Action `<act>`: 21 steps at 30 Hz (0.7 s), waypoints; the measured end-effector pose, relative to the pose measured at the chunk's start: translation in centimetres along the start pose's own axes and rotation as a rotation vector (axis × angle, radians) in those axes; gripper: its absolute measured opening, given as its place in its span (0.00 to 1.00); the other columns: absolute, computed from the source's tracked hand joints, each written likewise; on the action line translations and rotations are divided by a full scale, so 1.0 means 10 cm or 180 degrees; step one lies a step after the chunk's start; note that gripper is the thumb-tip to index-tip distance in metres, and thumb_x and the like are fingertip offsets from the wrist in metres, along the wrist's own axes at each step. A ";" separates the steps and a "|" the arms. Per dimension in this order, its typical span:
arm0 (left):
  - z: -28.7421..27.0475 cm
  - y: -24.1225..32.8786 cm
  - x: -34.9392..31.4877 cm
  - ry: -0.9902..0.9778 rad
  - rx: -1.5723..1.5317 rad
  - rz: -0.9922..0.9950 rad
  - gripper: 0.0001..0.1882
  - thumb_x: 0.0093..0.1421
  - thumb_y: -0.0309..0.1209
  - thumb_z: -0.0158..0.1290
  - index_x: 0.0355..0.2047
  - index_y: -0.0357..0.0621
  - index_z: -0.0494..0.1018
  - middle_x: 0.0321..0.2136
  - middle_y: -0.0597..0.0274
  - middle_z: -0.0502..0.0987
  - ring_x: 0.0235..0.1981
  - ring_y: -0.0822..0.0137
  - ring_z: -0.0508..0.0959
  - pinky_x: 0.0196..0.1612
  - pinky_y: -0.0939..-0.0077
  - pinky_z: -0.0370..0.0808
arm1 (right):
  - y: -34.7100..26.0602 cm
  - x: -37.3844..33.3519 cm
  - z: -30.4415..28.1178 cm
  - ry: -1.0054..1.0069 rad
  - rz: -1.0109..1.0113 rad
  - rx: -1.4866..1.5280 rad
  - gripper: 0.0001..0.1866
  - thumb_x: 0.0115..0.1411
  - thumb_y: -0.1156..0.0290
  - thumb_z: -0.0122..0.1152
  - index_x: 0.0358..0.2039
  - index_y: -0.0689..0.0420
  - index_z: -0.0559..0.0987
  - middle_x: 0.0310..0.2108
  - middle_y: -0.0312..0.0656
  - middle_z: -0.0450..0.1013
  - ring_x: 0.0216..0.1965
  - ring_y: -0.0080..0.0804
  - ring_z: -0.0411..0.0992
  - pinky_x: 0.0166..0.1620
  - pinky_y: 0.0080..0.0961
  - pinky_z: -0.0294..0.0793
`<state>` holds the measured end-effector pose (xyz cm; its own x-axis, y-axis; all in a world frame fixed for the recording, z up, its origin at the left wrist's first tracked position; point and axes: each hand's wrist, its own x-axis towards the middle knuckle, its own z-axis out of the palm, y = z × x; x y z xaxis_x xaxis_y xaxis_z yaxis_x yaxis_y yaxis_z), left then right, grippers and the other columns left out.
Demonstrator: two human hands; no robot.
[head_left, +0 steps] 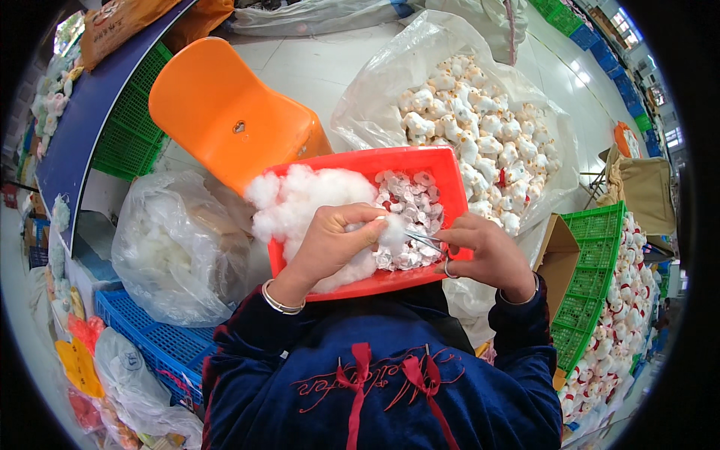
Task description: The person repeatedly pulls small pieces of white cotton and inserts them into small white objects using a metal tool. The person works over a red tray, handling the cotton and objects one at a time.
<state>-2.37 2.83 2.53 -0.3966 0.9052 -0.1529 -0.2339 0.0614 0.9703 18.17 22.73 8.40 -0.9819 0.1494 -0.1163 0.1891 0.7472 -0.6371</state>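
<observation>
My left hand is closed, thumb and forefinger pinching a small white fabric piece over the red tub. A loose tuft of white stuffing shows at those fingertips. In my right hand is a pair of metal scissor-handled forceps, its ring near my fingers and its tips pointing left into the tuft. Fluffy white stuffing fills the tub's left side, partly behind my left hand. Many small white fabric pieces with a few red spots lie in its right side.
An orange chair stands beyond the tub. A clear bag of small white stuffed toys sits at the far right, a bag of stuffing at left. Blue crates are at lower left, a green crate at right.
</observation>
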 end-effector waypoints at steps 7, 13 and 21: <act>0.02 0.07 -0.02 0.0125 0.0606 0.0447 0.09 0.63 0.26 0.61 0.42 0.36 0.82 0.35 0.67 0.83 0.34 0.80 0.78 0.38 0.82 0.76 | -0.05 0.01 0.05 0.0105 -0.0003 -0.0088 0.24 0.47 0.66 0.80 0.46 0.58 0.85 0.37 0.45 0.78 0.44 0.46 0.75 0.48 0.40 0.75; 0.03 0.14 -0.06 0.0510 0.0939 0.0316 0.07 0.61 0.23 0.60 0.40 0.38 0.80 0.32 0.69 0.81 0.33 0.80 0.76 0.37 0.81 0.75 | -0.03 -0.09 -0.19 0.0391 -0.0022 -0.0438 0.27 0.42 0.63 0.81 0.43 0.57 0.81 0.40 0.44 0.76 0.47 0.46 0.73 0.51 0.40 0.73; 0.11 0.02 -0.06 0.0839 0.1158 0.1035 0.08 0.61 0.23 0.61 0.42 0.39 0.80 0.30 0.67 0.81 0.30 0.82 0.76 0.33 0.83 0.74 | -0.20 0.02 -0.03 0.0229 0.0146 -0.0653 0.24 0.44 0.62 0.78 0.43 0.54 0.83 0.41 0.41 0.77 0.49 0.44 0.73 0.50 0.39 0.70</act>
<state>-1.21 2.81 3.05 -0.6170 0.7686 0.1689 0.2408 -0.0199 0.9704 17.61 21.49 9.91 -0.9705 0.2265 -0.0822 0.2385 0.8536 -0.4632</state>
